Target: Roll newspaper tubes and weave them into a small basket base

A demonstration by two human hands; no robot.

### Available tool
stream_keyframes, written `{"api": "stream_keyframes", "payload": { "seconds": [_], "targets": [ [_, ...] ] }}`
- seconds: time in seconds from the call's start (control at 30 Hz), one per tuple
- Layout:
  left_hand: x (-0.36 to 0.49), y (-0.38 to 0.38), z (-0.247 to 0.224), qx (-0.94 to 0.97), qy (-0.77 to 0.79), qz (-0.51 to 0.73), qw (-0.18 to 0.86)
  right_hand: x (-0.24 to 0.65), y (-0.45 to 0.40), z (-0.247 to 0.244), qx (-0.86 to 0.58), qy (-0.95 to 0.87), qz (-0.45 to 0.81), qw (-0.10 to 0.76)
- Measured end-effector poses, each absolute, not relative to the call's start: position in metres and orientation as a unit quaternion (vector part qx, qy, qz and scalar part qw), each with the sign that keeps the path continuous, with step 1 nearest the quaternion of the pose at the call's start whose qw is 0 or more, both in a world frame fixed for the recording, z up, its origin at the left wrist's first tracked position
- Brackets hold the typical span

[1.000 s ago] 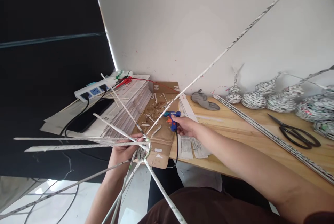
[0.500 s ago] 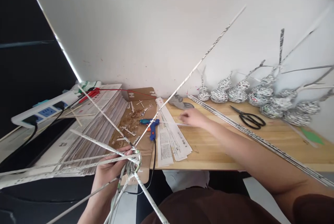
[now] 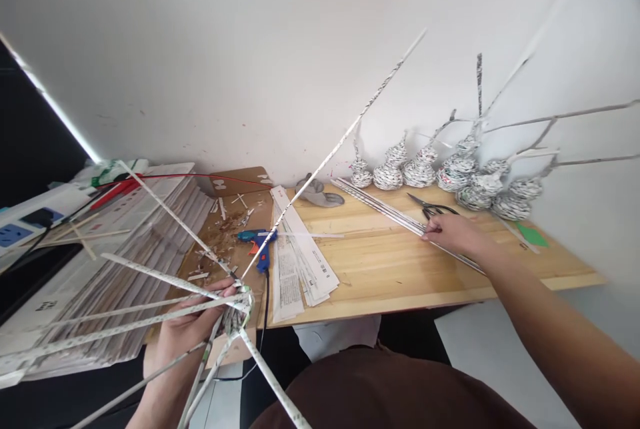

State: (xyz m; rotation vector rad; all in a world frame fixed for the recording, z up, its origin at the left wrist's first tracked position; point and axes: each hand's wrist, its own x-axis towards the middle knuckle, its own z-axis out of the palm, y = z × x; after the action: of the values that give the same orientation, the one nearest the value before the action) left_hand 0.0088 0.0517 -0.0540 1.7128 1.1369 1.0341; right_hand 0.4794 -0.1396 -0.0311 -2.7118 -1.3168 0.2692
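At lower left, the left hand [image 3: 193,322] clamps its fingers round the weave [image 3: 234,319]. Right of centre, the right hand [image 3: 456,235] is at the rods [image 3: 380,207], finger grip unclear.

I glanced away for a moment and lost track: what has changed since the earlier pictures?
The right hand let go of the glue gun and moved rightward to the long paper rods, beside the scissors; whether it grips anything is unclear. The view also swung right. The left hand still holds the paper-strip piece.
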Motion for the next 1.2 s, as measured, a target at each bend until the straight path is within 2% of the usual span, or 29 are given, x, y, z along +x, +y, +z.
{"api": "stream_keyframes", "payload": {
  "seconds": [0.1,0.3,0.47,0.67,0.77,0.83,1.07,1.2],
  "targets": [
    [0.018,0.049,-0.049,0.651,0.447,0.395,0.47,0.472,-0.142,-0.026,-0.897,-0.432,0.068,0.064],
    [0.035,0.026,-0.032,0.628,0.455,0.426,0.467,0.458,-0.152,0.015,-0.909,-0.397,-0.011,0.124],
    [0.039,0.022,-0.026,0.611,0.461,0.429,0.479,0.441,-0.165,0.063,-0.877,-0.392,-0.08,0.267],
    [0.046,0.02,-0.027,0.615,0.451,0.402,0.507,0.414,-0.169,0.1,-0.772,-0.377,-0.179,0.48],
    [0.048,0.019,-0.032,0.583,0.447,0.429,0.526,0.402,-0.168,0.101,-0.673,-0.374,-0.146,0.621],
    [0.05,0.018,-0.035,0.567,0.444,0.433,0.542,0.392,-0.166,0.096,-0.617,-0.373,-0.091,0.687],
    [0.066,0.008,-0.03,0.565,0.421,0.428,0.567,0.322,-0.145,0.081,-0.551,-0.363,-0.009,0.752],
    [0.073,0.001,-0.028,0.55,0.416,0.424,0.588,0.289,-0.14,0.085,-0.553,-0.393,0.006,0.735]
  ]
}}
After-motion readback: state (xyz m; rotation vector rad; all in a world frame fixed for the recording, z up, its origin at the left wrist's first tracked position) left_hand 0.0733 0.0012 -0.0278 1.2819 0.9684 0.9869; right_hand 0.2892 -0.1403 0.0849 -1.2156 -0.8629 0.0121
